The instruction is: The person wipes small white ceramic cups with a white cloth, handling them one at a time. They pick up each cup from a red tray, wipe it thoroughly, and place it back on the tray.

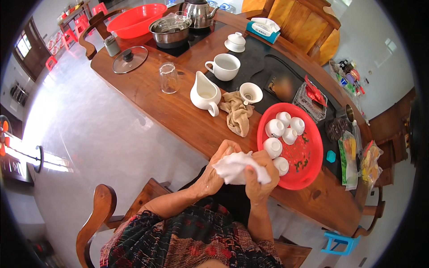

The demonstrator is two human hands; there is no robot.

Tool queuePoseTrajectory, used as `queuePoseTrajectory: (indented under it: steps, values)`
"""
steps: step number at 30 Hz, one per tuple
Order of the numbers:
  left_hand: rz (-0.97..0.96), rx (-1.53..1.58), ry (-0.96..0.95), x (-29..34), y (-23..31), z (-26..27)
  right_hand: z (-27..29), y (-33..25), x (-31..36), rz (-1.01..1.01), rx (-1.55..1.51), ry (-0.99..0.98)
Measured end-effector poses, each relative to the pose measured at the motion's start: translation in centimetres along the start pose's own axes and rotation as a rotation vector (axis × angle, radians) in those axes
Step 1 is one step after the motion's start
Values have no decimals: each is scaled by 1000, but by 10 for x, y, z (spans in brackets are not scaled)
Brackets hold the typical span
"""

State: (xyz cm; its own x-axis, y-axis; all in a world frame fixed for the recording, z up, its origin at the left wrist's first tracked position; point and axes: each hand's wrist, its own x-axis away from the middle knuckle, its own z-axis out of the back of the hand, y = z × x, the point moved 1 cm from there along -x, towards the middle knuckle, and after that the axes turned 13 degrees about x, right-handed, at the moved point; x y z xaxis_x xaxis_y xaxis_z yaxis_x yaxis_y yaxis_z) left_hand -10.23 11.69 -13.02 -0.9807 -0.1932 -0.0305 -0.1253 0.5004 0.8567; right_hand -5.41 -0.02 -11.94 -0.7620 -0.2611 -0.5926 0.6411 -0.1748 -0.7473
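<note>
A crumpled white cloth [237,167] is bunched between my two hands, just off the table's near edge. My left hand [213,172] grips its left side, with the fingertips partly behind the folds. My right hand [261,181] is closed round the right end, thumb pressed on top. Whether anything is wrapped inside is hidden. Right beside my right hand is a red round tray [308,172] with several small white cups [272,148] on it, most of them upside down. A tan cloth [237,117] lies crumpled beyond my hands, next to a white pitcher [204,93] and a small white strainer [251,93].
Farther back stand a white mug [225,67], a lidded white bowl [235,42], a drinking glass [169,78], a glass lid [130,60], a steel pot [170,39], a kettle [197,13] and a red basin [137,20]. Packets [350,156] lie at the table's right end.
</note>
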Motion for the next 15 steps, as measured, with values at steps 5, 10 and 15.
queuePoseTrajectory:
  steps: [5, 10, 15]
  values:
    - [-143, 37, -152, 7, 5, 2, -1, -10, -11, -401, -172, 109]
    - [42, 510, -159, 4, 4, 6, -13, 1, -17, -472, -370, 215]
    - [47, 774, 61, -1, 12, -8, -23, 2, -16, -405, -303, 194]
